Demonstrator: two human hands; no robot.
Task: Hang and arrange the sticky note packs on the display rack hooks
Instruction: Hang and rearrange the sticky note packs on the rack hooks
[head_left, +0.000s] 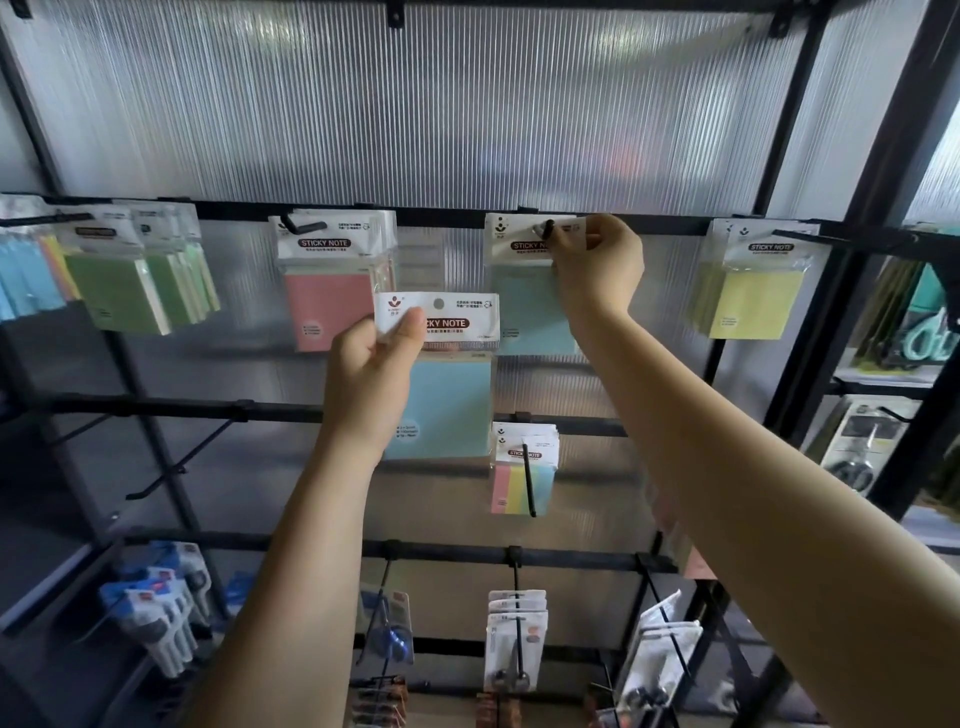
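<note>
Your left hand (376, 364) is pinching a blue pack (441, 374) by its header, below the rack's top rail (441, 214). Your right hand (597, 265) is pinching another pack (524, 280) at the hook (548, 228); if the hole is missing the tip, it could drop.

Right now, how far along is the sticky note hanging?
Done: pink packs, green packs and yellow packs hang on the top-row hooks, and a multicolour pack on the row below. In hand: the right hand holds a pale blue pack at a top hook; the left hand grips another blue pack. Left: hang that pack; the middle-row left hook is bare.
</note>
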